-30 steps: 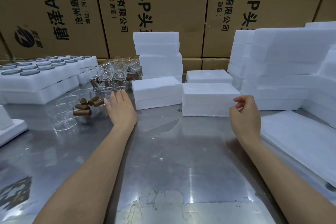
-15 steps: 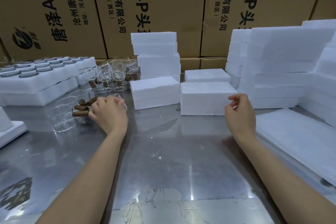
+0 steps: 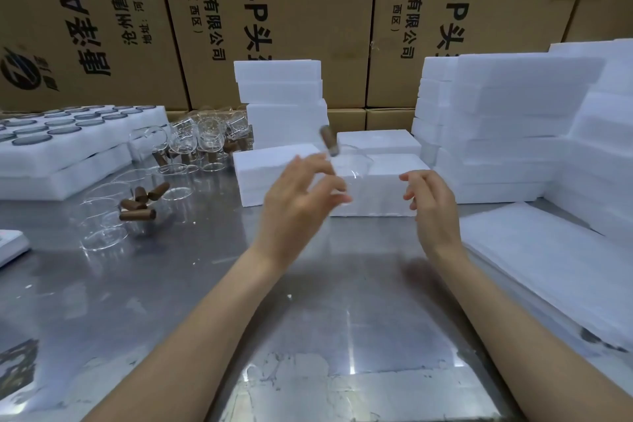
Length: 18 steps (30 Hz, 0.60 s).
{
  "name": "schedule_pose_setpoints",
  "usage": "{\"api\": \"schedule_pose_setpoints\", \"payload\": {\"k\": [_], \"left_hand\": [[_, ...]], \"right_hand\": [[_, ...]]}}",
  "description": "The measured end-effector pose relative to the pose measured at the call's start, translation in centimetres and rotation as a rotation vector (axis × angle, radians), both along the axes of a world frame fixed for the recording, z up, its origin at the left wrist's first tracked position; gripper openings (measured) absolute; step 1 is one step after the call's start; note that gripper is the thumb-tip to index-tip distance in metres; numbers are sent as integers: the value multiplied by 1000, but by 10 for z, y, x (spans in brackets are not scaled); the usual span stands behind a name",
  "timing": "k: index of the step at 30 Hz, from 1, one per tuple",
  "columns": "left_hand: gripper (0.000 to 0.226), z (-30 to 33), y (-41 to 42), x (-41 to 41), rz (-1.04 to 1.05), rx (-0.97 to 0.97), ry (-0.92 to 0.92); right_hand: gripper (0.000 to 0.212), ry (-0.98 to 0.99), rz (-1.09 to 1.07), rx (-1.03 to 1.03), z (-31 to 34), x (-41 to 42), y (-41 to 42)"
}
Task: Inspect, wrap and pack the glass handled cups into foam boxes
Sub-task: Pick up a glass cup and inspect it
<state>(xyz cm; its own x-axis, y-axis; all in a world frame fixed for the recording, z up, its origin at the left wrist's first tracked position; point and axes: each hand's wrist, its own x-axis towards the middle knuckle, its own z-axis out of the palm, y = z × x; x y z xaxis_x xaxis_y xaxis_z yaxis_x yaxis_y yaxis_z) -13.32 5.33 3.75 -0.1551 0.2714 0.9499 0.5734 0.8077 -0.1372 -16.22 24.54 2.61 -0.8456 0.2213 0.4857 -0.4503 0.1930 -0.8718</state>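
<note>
My left hand (image 3: 298, 195) holds a clear glass cup (image 3: 349, 168) in its fingertips above the table's middle, the cup's brown wooden handle (image 3: 329, 141) sticking up and blurred. My right hand (image 3: 431, 202) hovers just right of the cup, fingers loosely curled and holding nothing. More glass handled cups (image 3: 137, 205) lie on their sides at the left, and others stand upright behind them (image 3: 202, 137). Two closed white foam boxes (image 3: 274, 168) (image 3: 387, 181) sit behind my hands.
Stacked foam boxes rise at centre back (image 3: 281, 92) and at the right (image 3: 496, 120). Foam trays with round holes (image 3: 68, 140) lie at the left. White foam wrap sheets (image 3: 555, 260) lie at the right. Cardboard cartons (image 3: 274, 10) wall off the back of the steel table (image 3: 308, 319).
My left hand closed on a cup in the left pile, lifted it and carried it right to the middle. My right hand rose a little and opened its fingers beside the cup.
</note>
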Motion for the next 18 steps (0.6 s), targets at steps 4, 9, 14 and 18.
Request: {"api": "schedule_pose_setpoints", "payload": {"k": [4,9,14,18], "left_hand": [[15,-6,17,1,-76,-264,20],[10,-14,12,-6,-90,-355,14],[11,-13,8,-9,-27,-270,-43],[48,-15,5,-8,-104,18,-395]], "right_hand": [[48,-239,226,-258,11,1,3],[36,-397,420,-232,15,4,5],[28,-405,352,-265,15,1,7],[19,-410,355,-345,15,-1,8]]}}
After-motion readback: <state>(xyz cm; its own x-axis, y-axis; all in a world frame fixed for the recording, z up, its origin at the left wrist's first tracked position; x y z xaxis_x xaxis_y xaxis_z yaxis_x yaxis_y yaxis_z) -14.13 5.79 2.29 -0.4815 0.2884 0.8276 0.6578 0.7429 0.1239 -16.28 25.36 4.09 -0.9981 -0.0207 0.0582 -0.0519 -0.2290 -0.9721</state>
